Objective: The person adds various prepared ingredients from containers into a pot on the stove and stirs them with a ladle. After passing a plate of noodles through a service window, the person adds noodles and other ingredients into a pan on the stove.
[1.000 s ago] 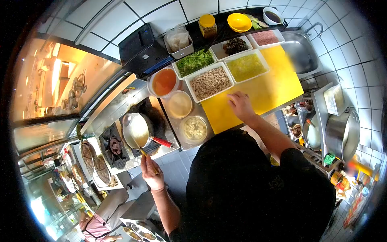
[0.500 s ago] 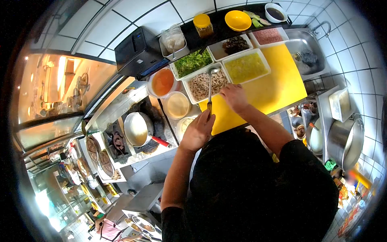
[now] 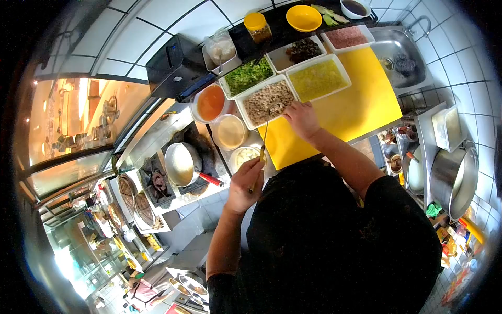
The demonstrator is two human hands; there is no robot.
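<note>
My left hand is closed around the brown handle of a long ladle. The ladle's head is down in the chopped, greyish-brown meat-like filling, near the right side of its white container. At that container's near right corner is my right hand, fingers curled at the rim, their tips partly hidden. Just right of it stands a white container of yellow-green chopped food. Chopped greens fill the container behind on the left.
A yellow cutting board lies under the containers. To the left are an orange liquid tub, a pale liquid tub and a red-handled pan on the stove. A metal sink is at the far right.
My left hand has drawn back and left with the ladle, whose head has come from the container's far side toward its near right. My right hand has shifted slightly up against the container's corner.
</note>
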